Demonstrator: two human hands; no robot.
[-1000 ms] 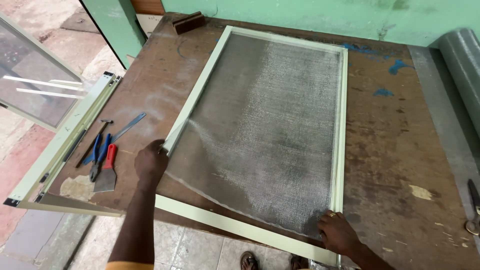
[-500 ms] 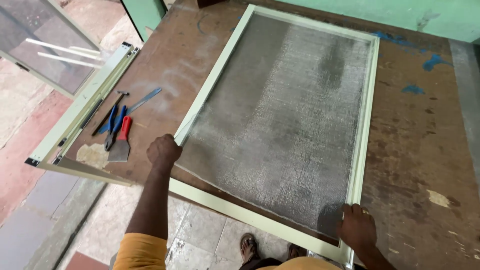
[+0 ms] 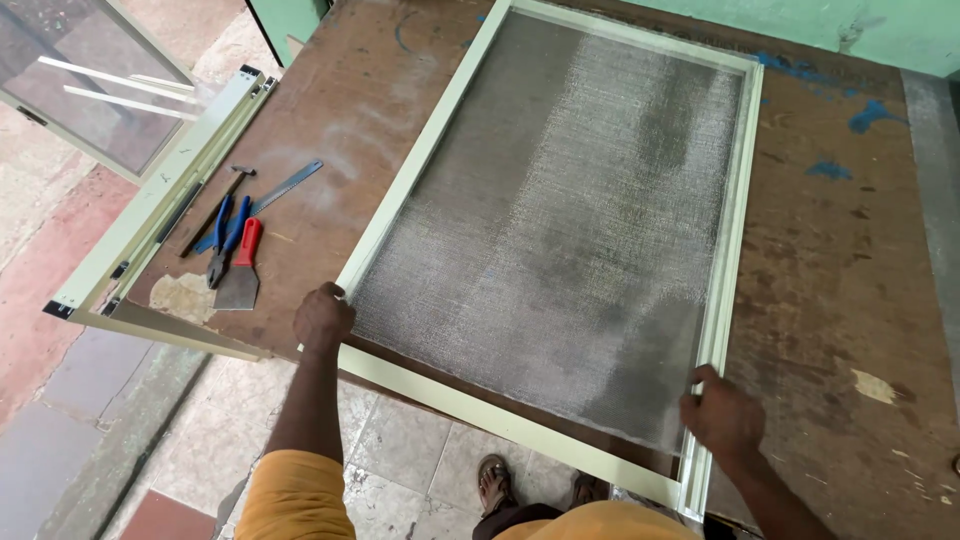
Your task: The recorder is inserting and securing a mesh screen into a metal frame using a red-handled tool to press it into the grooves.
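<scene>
A pale green window frame (image 3: 420, 170) with grey mesh (image 3: 570, 210) stretched across it lies on a worn brown table (image 3: 860, 260), its near end overhanging the table edge. My left hand (image 3: 322, 318) grips the frame's left rail near the near corner. My right hand (image 3: 722, 415) holds the right rail close to the near right corner. My legs and sandalled feet (image 3: 495, 480) show below the frame.
On the table's left part lie blue-handled pliers (image 3: 222, 235), a red-handled scraper (image 3: 242, 275), a small hammer (image 3: 215, 205) and a blue saw blade (image 3: 285, 185). A long pale green frame piece (image 3: 160, 200) runs along the table's left edge. Another screened frame (image 3: 90, 90) sits on the floor to the left.
The view has shifted so the frame sits more central and upright. My right hand has slid from the near corner up onto the right rail. My left hand keeps its grip on the left rail.
</scene>
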